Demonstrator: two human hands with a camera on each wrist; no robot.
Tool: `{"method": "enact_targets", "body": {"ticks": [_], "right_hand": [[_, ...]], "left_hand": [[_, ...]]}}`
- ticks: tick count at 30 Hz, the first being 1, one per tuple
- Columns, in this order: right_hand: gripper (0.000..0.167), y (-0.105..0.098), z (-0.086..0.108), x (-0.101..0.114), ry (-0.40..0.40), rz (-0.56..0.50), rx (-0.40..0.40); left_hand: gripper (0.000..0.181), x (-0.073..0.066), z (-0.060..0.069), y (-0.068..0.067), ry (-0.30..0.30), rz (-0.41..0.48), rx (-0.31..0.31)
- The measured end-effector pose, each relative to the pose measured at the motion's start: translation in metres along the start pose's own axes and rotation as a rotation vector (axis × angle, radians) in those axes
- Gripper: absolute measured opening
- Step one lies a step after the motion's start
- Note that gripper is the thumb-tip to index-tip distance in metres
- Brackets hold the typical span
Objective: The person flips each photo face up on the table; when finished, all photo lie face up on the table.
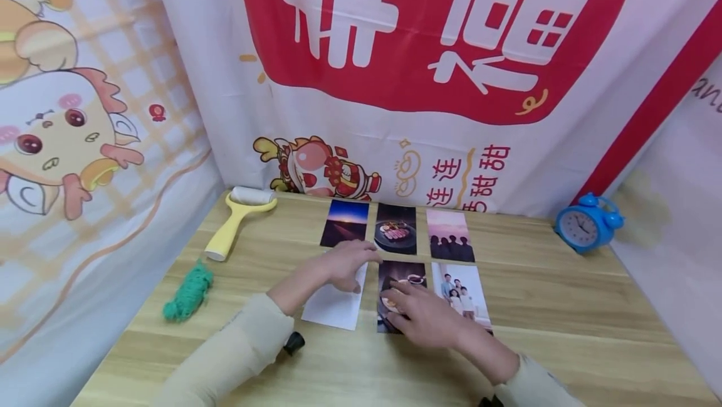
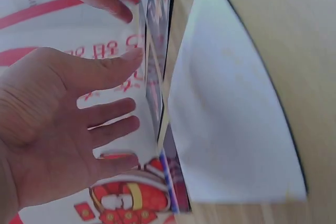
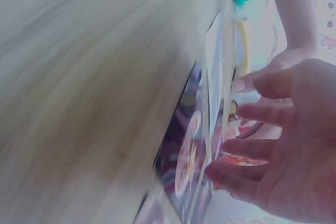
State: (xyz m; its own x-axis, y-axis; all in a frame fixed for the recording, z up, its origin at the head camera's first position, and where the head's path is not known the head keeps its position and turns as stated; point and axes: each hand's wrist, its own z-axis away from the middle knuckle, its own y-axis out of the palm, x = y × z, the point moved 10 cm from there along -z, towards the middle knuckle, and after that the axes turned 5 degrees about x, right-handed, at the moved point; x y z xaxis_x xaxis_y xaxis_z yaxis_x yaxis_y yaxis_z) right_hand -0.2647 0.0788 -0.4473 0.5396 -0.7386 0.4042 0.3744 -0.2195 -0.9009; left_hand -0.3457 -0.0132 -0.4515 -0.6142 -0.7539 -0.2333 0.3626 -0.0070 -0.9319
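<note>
Photo cards lie in two rows on the wooden table. The back row has a sunset card (image 1: 345, 222), a plated-meat card (image 1: 396, 228) and a card of silhouetted people (image 1: 449, 234). In front are a blank white card (image 1: 333, 308), a dark food card (image 1: 402, 271) and a family portrait card (image 1: 469, 288). My left hand (image 1: 345, 266) is over the far part of the white card, fingers loosely extended; the left wrist view shows its palm (image 2: 58, 124) holding nothing. Over the food card, partly covering it, is my right hand (image 1: 425, 316), fingers spread and holding nothing.
A yellow-handled lint roller (image 1: 228, 231) and a bundle of green cord (image 1: 189, 293) lie at the left. A blue alarm clock (image 1: 586, 224) stands at the back right. Printed cloth (image 1: 361, 125) hangs behind the table (image 1: 553, 306) and along its sides.
</note>
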Motion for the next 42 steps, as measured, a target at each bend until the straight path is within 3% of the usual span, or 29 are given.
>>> {"method": "enact_targets", "body": {"ticks": [3,9,12,16,21,33,42], "right_hand": [[0.046,0.003,-0.010,0.003,0.036,-0.296,0.021],[0.057,0.028,-0.017,0.010,0.193,-1.091,0.075],[0.059,0.036,-0.021,0.011,0.243,-1.294,0.076],[0.061,0.035,-0.028,0.008,0.307,-1.409,0.034],[0.066,0.032,-0.034,0.008,0.340,-1.523,0.011],[0.056,0.036,-0.038,0.014,0.325,-1.534,0.032],[0.049,0.039,-0.038,0.004,0.376,-1.620,-0.072]], "left_hand": [[0.084,0.023,0.011,0.005,-0.063,0.043,0.051],[0.099,0.053,0.035,0.028,-0.129,0.117,0.132],[0.100,0.062,0.045,0.038,-0.148,0.132,0.146],[0.098,0.069,0.052,0.046,-0.163,0.147,0.149],[0.096,0.074,0.057,0.045,-0.178,0.144,0.123],[0.094,0.071,0.058,0.040,-0.185,0.160,0.097],[0.095,0.072,0.059,0.041,-0.183,0.131,0.096]]}}
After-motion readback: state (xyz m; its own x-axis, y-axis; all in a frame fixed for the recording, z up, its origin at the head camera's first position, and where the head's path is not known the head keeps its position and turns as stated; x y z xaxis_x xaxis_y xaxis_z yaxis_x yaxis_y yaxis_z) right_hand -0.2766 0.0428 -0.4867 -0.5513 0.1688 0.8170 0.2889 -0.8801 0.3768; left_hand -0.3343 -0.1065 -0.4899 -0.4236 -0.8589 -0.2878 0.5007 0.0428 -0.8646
